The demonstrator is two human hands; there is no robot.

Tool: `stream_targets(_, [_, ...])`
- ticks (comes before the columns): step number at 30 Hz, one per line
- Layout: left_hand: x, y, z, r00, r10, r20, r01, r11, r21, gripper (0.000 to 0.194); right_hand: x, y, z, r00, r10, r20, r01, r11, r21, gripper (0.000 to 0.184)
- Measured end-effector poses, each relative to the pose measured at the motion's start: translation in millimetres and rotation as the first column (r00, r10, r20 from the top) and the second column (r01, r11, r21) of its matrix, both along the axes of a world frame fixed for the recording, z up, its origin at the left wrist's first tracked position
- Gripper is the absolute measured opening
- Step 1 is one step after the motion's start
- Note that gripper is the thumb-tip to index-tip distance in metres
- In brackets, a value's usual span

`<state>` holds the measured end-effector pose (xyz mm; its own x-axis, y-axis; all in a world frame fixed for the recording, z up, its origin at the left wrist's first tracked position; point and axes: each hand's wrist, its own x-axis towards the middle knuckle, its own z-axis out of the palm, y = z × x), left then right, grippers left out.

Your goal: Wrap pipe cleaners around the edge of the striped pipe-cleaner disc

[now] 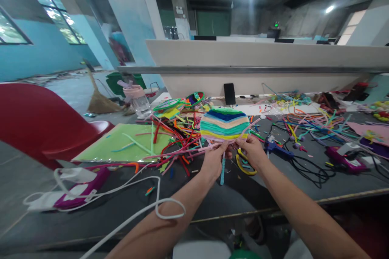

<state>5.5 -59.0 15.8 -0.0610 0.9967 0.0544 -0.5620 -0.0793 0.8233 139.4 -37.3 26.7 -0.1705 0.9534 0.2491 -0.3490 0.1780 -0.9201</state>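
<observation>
A round fan made of striped pipe cleaners (224,124), in green, blue, cream, teal and yellow bands, stands upright above the dark table (100,214). My left hand (213,160) pinches its lower left rim. My right hand (252,150) pinches its lower right rim. Both hands are closed on it. A light blue stem (223,170) hangs down between my hands. Loose pink strands stick out from the fan's bottom edge.
A heap of loose pipe cleaners (173,133) lies left of the fan, on and beside a green sheet (121,142). A blue glue gun (278,147) with a black cable lies to the right. Also present: white cables and purple device (80,188), pink-lidded bottle (138,99), phone (229,93), red chair (39,121).
</observation>
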Motion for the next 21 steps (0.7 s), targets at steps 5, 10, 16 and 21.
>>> stream_targets(5, [1, -28, 25.8, 0.992, -0.119, -0.031, 0.12, 0.992, 0.047, 0.029, 11, -35, 20.9, 1.0, 0.003, -0.009, -0.003, 1.0, 0.025, 0.024])
stream_targets(10, [4, -71, 38.5, 0.979, -0.192, -0.066, 0.198, 0.976, 0.089, 0.025, 18, -81, 27.3, 0.993, -0.058, -0.098, 0.06, 0.998, 0.016, 0.021])
stream_targets(16, [8, -122, 40.6, 0.965, -0.237, -0.114, 0.251, 0.958, 0.138, 0.019, 24, -129, 23.2, 0.983, -0.125, -0.132, 0.133, 0.989, 0.058, 0.017])
stream_targets(21, [15, -154, 36.1, 0.974, -0.175, -0.142, 0.192, 0.974, 0.117, 0.026, 22, -166, 21.3, 0.962, -0.185, -0.202, 0.209, 0.972, 0.104, 0.011])
